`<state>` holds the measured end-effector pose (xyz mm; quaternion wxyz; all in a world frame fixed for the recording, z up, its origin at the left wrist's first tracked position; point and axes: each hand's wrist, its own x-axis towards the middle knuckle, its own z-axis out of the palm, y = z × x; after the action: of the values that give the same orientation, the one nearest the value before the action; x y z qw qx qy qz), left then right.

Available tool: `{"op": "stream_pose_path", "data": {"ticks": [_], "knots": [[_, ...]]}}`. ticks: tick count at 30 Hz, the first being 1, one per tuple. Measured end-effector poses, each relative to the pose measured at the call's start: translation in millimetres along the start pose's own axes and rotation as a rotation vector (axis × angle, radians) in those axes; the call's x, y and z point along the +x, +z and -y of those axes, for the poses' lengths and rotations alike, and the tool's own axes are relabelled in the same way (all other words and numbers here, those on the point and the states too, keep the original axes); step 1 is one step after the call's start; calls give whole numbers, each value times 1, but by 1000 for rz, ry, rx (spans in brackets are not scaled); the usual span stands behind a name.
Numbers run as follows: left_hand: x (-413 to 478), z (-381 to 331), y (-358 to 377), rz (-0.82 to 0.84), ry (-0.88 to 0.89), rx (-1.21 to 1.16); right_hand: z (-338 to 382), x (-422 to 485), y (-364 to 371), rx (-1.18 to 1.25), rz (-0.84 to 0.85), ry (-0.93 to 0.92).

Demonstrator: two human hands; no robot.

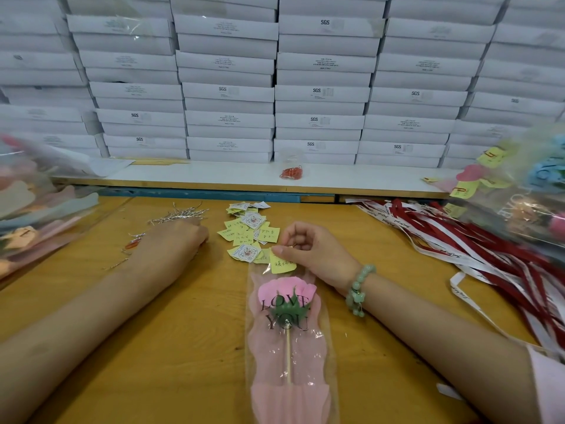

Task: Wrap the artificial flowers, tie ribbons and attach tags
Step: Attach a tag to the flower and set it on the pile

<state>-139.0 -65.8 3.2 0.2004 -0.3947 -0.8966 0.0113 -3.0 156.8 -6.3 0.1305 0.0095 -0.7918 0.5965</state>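
Note:
A pink artificial rose (pixel 286 290) on a wooden stick lies in a clear and pink "LOVE YOU" sleeve (pixel 289 362) in the middle of the wooden table (pixel 189 347). My right hand (pixel 308 255) pinches a yellow tag (pixel 282 264) at the sleeve's top edge, together with what looks like a small clip. My left hand (pixel 180 240) reaches with curled fingers into the silver twist ties (pixel 177 214); what it holds is hidden. A heap of yellow and white tags (pixel 249 232) lies between my hands.
Red and white ribbons (pixel 477 243) spread over the right side. Wrapped flowers (pixel 532 191) are piled at the far right, empty sleeves (pixel 39 203) at the left. A bag of red clips (pixel 291 172) sits on a white shelf (pixel 214 175) below stacked white boxes (pixel 275 87).

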Motion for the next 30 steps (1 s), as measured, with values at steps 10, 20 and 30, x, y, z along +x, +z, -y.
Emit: {"op": "stream_pose_path", "data": {"ticks": [10,20,30], "knots": [[-3,-2,-5,-264,-87,-283,0,0,-2,-32,-23,-6],[-1,-66,-28,-147,-351,-1362,0,0,-1,-32,2,-10],[-13,-81,-14,25,-222,-1566,5,-3,0,-34,12,24]]}}
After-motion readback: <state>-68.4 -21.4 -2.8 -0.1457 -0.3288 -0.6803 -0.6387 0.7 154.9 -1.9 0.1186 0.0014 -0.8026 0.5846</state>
